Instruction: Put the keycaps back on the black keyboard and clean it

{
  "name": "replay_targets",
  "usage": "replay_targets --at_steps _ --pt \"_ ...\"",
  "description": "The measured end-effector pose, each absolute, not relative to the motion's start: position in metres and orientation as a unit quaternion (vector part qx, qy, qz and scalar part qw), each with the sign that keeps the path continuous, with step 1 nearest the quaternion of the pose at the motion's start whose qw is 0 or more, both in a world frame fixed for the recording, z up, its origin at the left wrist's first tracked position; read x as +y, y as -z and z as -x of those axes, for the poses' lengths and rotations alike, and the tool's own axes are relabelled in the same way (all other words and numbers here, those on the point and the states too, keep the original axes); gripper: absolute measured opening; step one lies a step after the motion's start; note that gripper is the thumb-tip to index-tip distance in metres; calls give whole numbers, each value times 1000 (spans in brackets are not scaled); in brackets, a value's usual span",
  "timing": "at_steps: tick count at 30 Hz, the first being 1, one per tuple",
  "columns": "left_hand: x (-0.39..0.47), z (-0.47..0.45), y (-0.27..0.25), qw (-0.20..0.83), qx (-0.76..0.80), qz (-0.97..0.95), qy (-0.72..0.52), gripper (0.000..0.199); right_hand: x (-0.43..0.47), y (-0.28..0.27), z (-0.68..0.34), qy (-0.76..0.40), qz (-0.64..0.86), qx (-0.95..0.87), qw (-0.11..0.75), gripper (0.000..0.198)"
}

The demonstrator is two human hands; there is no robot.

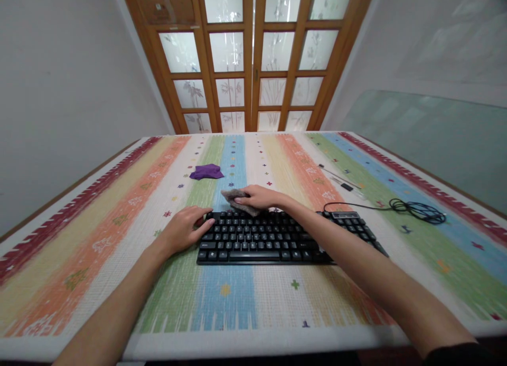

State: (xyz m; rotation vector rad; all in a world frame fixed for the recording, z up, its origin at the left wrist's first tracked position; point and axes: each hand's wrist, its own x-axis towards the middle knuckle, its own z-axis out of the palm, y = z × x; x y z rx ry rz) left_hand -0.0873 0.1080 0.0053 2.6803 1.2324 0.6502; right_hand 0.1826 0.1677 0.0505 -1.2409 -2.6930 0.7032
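A black keyboard (pixel 253 238) lies flat in front of me on the striped cloth. At its upper left corner my left hand (pixel 188 228) grips it, thumb on the keys' edge and fingers along the back side. My right hand (pixel 259 197) is closed around a crumpled grey cloth (pixel 241 203), which touches the keyboard's top row near the back edge. My right forearm crosses over the keyboard and hides part of its right half. Past the left hand lies a folded purple cloth (pixel 206 171).
The keyboard's black cable (pixel 418 210) is coiled to the right. Thin stick-like tools (pixel 336 177) and a small black piece (pixel 347 187) lie behind it. A striped tablecloth (pixel 225 302) covers the table. Beyond stand wooden doors (pixel 251 65) with glass panes; a pale glass panel (pixel 435 128) is at right.
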Motion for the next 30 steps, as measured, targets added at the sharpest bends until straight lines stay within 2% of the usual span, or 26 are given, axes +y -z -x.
replay_targets --at_steps 3,5,12,18,21,25,30 --pt "108 88 -4 61 410 -884 -214 48 167 -55 -198 -278 379 -882 37 29" --pt "108 88 -4 62 414 -882 -215 47 164 -53 -201 -289 369 -883 21 24" --pt "108 87 -3 74 424 -878 -209 47 154 -38 -180 -191 399 -896 37 15" --pt "109 88 -2 80 431 -872 -220 49 154 -41 -180 -174 432 -882 64 19" --pt "108 88 -2 80 429 -873 -219 51 155 -49 -194 -202 436 -873 76 25" --pt "108 87 -2 78 426 -874 -221 51 154 -55 -211 -265 399 -878 21 20" --pt "108 88 -2 77 428 -873 -223 50 151 -50 -205 -199 421 -885 18 17"
